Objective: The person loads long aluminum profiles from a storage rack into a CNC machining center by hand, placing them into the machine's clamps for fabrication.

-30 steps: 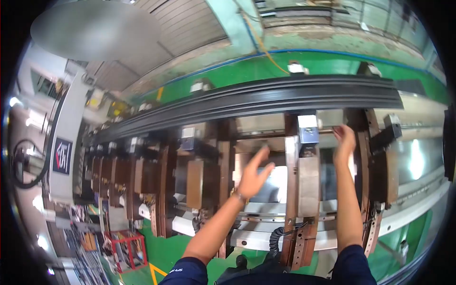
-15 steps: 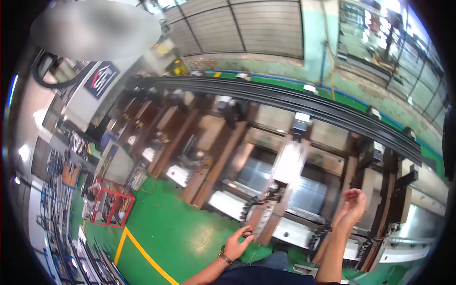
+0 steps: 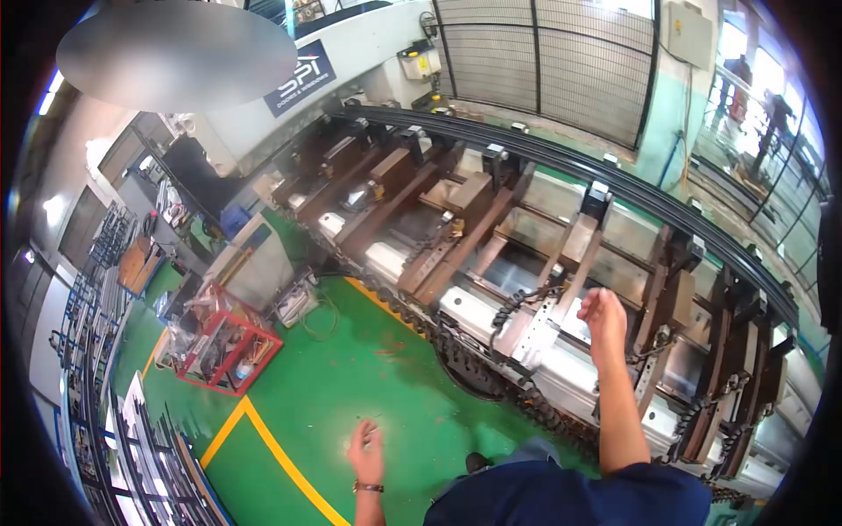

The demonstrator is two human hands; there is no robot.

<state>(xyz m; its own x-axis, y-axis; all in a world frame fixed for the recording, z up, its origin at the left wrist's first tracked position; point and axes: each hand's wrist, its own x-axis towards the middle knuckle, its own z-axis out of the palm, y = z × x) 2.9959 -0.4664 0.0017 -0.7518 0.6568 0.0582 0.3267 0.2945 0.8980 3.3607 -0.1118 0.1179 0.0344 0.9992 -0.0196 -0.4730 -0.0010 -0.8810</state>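
Observation:
My left hand (image 3: 367,451) hangs over the green floor, off the machine. Its fingers are loosely bent and a little apart, with nothing visible in them. My right hand (image 3: 603,326) is raised above the long machine bed, fingers half curled; I see no object in it. Under it are a white bed panel (image 3: 561,366) and brown cross supports (image 3: 465,241). Whether the right hand touches the machine is hard to tell. Long dark profiles (image 3: 561,162) lie across the far ends of the supports, against clamp blocks (image 3: 596,200).
A black cable chain (image 3: 399,309) runs along the machine's near side. On the left stands a red cart (image 3: 230,355) loaded with mixed items. Racks of long bars (image 3: 145,456) line the left edge. A mesh fence (image 3: 544,66) stands behind the machine.
My left hand has left the machine's near edge and now hangs over the floor. My right hand stays raised over the bed. The view has turned left, showing more floor and the cart.

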